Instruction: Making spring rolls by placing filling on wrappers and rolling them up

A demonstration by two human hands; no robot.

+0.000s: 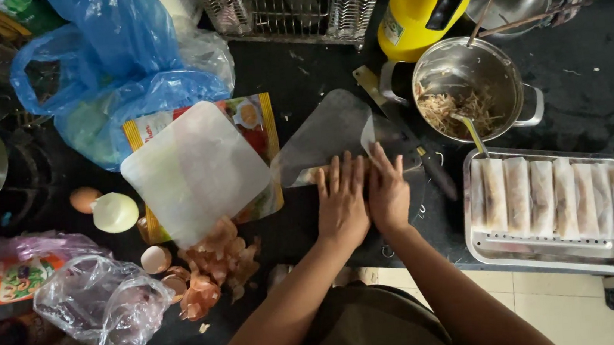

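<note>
Both hands lie flat, side by side and touching, palms down on the near edge of a thin translucent rice-paper sheet (329, 134) that is spread on the black stone counter (592, 92). The left hand (341, 201) has its fingers straight and close together, pressing down on the sheet's rolled near edge; the right hand (387, 191) does the same just beside it, fingers a little fanned. Neither hand pinches anything. A small pale bit of roll (306, 175) shows just left of the left fingertips. Further left, a stack of square white wrappers (198, 168) rests on a colourful printed packet (257, 121). To the right stands a round steel pot of shredded brownish filling (465, 101) with a metal spoon (472, 134) in it, and nearer the counter's edge a rectangular steel tray (547, 250) holds a row of finished pale rolls (549, 194). Onion skins (215, 267) and eggshells (156, 259) lie at the left, near a blue plastic bag (123, 55).
</note>
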